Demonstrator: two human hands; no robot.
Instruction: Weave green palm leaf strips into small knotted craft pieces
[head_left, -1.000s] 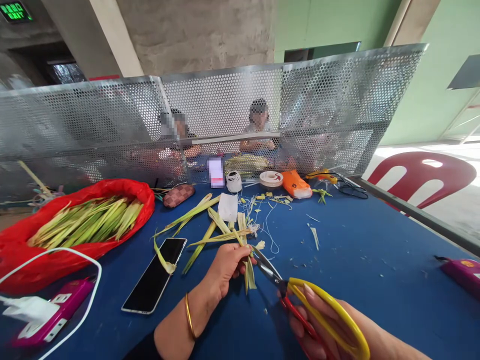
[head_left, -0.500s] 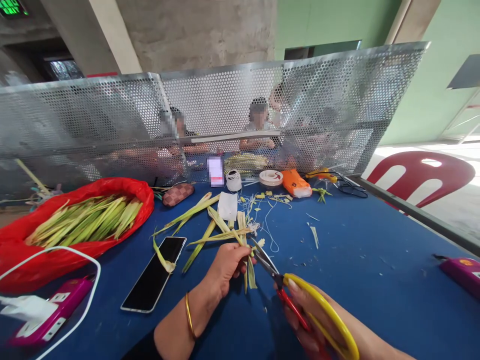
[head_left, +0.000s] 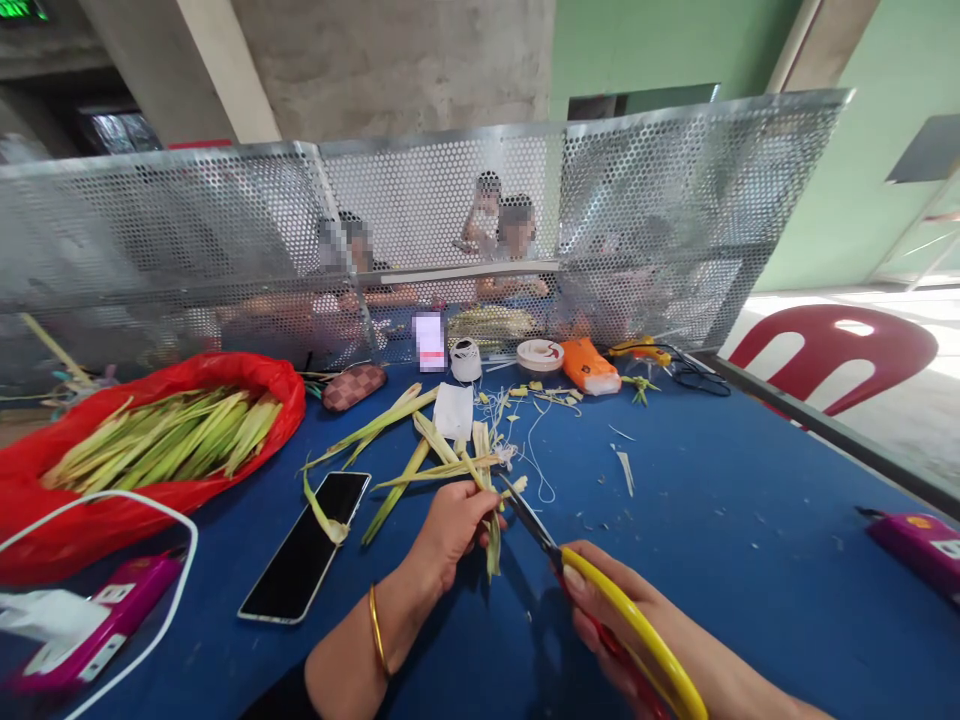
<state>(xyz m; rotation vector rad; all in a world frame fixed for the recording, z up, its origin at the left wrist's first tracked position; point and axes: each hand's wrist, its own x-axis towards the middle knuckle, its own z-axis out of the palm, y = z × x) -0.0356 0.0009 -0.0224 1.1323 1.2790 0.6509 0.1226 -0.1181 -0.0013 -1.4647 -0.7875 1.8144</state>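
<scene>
My left hand (head_left: 448, 528), with a gold bangle on the wrist, is closed around a bunch of pale green leaf strips (head_left: 492, 533) just above the blue table (head_left: 735, 500). My right hand (head_left: 637, 640) grips scissors (head_left: 600, 600) with yellow and red handles. Their metal blades point up-left and reach the strips beside my left fingers. More loose leaf strips (head_left: 405, 450) lie on the table just beyond my hands.
A red bag of green leaves (head_left: 150, 440) sits at the left, a black phone (head_left: 307, 545) beside my left arm, a pink power strip (head_left: 97, 620) with white cable at lower left. Tape, string and an orange tool (head_left: 592, 367) line the perforated metal screen (head_left: 450, 220); people sit behind it.
My right hand has brought the scissors a little left and up toward the strips held in my left hand. The left hand stays nearly still. A person behind the screen has raised an arm.
</scene>
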